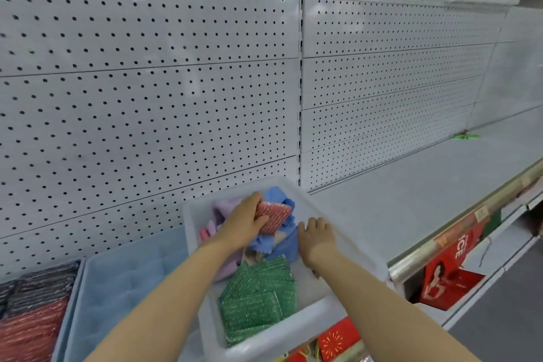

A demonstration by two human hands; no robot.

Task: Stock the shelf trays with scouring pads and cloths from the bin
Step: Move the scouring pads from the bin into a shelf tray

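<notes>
Red scouring pad [273,216] — long axis tilted up-right — clasped by left hand [245,222]; right hand [316,236] fingers relaxed.

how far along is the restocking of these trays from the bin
Done: the far-left tray already holds dark and red scouring pads. In hand: the left hand grips a red pad over the white bin, while the right hand reaches in beside it. Left: the blue tray looks empty, and green pads and blue and purple cloths remain in the bin.
</notes>
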